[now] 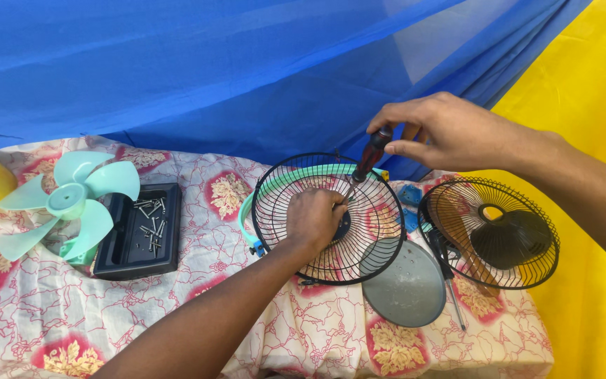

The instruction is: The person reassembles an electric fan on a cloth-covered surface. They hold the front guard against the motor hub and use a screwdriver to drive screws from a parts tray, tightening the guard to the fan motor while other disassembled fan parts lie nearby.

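Right hand [450, 133] pinching dark-handled screwdriver [367, 163] upright over round black wire fan guard [327, 217]; left hand [313, 219] curled, fingers pressed on guard's centre.

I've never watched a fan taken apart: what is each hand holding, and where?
The right hand grips a screwdriver by the top of its dark handle. The left hand presses on the centre of the black wire fan guard, steadying it.

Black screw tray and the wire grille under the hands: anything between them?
Head view: only bare floral tablecloth lies between the black tray and the wire grille. A mint ring hugs the grille's near edge. Left hand rests on the grille.
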